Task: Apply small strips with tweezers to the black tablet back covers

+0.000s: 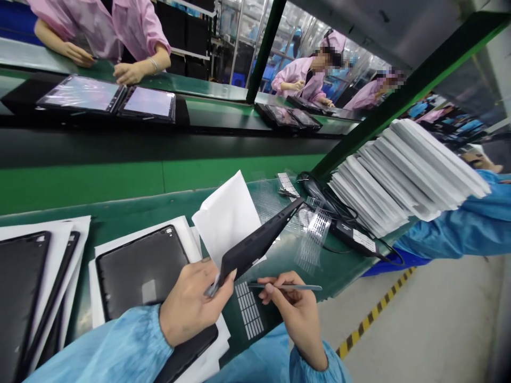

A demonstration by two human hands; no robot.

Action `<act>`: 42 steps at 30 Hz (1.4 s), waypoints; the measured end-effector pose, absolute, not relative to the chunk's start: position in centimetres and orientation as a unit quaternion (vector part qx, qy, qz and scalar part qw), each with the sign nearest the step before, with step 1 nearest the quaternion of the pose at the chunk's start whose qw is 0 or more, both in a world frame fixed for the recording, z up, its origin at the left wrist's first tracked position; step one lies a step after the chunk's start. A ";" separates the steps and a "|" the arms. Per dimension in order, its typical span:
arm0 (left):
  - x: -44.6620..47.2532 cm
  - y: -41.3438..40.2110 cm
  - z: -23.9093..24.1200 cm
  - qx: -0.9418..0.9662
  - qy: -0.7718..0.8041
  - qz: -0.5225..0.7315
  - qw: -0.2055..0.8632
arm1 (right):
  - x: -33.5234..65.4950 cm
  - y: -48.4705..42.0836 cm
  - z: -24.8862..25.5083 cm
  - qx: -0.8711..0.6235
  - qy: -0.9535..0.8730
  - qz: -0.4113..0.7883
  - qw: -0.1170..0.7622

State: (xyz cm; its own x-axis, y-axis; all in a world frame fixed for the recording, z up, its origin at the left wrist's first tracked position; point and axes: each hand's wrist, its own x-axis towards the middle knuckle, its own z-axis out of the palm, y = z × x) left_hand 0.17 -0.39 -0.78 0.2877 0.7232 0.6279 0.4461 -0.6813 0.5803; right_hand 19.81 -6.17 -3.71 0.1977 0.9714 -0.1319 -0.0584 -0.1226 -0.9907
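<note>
My left hand (192, 302) is closed on the edge of a black tablet back cover (257, 242), which it holds tilted above the bench. A white paper sheet (228, 215) sticks up behind the cover; whether the same hand grips it I cannot tell. Between its fingers my right hand (297, 311) pinches thin grey metal tweezers (303, 287). The tweezers' tip is over the top of a sheet of small pale labels (250, 318) lying on the green bench. Another black cover (138, 268) rests on white paper, partly behind my left hand and sleeve.
More black covers (19, 287) interleaved with paper lie at far left. Clear plastic strips (315, 229), a black cabled device (353, 236) and a tall stack of white sheets (407, 170) occupy the right side. Co-workers in pink (99, 26) sit across the line; a blue-sleeved person (459, 223) is at right.
</note>
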 end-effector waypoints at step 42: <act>0.4 -0.2 -1.1 0.768 0.364 0.517 0.102 | 16.4 -7.3 -4.6 -0.598 -0.349 0.407 0.595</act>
State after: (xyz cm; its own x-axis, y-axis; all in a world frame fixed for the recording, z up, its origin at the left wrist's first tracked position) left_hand 0.42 -0.20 -1.13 0.1996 0.6646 0.7200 0.4530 -0.7141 0.5336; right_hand 16.35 -7.31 -4.59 0.4253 0.9023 -0.0711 -0.0664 -0.0473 -0.9967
